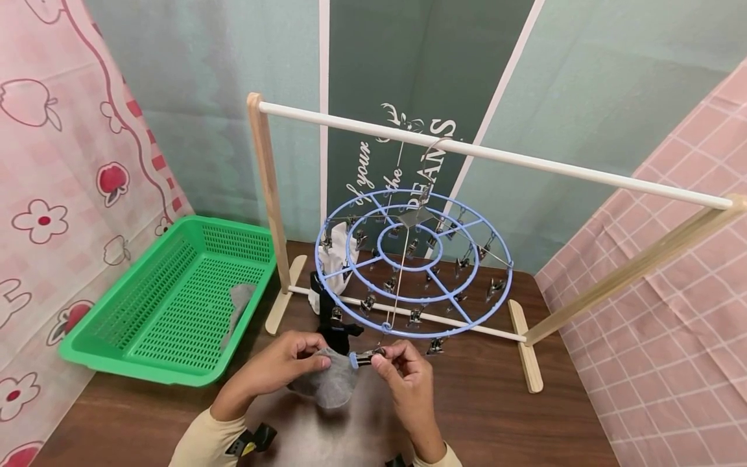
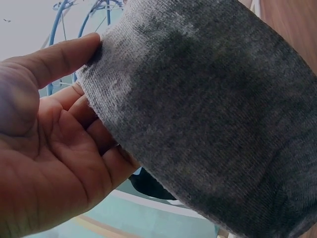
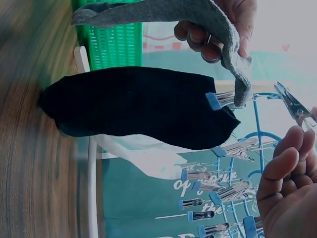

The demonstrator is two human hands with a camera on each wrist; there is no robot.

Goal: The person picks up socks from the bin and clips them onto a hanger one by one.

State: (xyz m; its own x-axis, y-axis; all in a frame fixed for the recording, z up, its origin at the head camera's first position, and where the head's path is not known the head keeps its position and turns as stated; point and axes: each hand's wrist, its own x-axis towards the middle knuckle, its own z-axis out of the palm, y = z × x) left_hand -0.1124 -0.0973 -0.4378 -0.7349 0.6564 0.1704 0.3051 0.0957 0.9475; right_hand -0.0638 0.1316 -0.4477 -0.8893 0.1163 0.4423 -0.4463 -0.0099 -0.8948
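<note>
Between the thumb and fingers of my left hand (image 1: 286, 364) is the cuff edge of a grey sock (image 1: 335, 384), which fills much of the left wrist view. My right hand (image 1: 410, 384) pinches the handles of a metal clip (image 1: 364, 358) with blue tips, its tips right beside the sock's edge. In the right wrist view this clip (image 3: 293, 103) has its tips apart and stands off from the grey sock (image 3: 148, 12). A black sock (image 3: 138, 105) hangs from another clip close by, and a white sock (image 1: 340, 256) hangs behind it.
A round blue drying hanger (image 1: 426, 336) with several dangling clips hangs by a hook from the white bar (image 1: 525, 162) of a wooden stand (image 1: 271, 194). At left, a green basket (image 1: 137, 374) holds a grey cloth piece (image 1: 240, 301). Patterned curtains surround the brown table (image 1: 484, 421).
</note>
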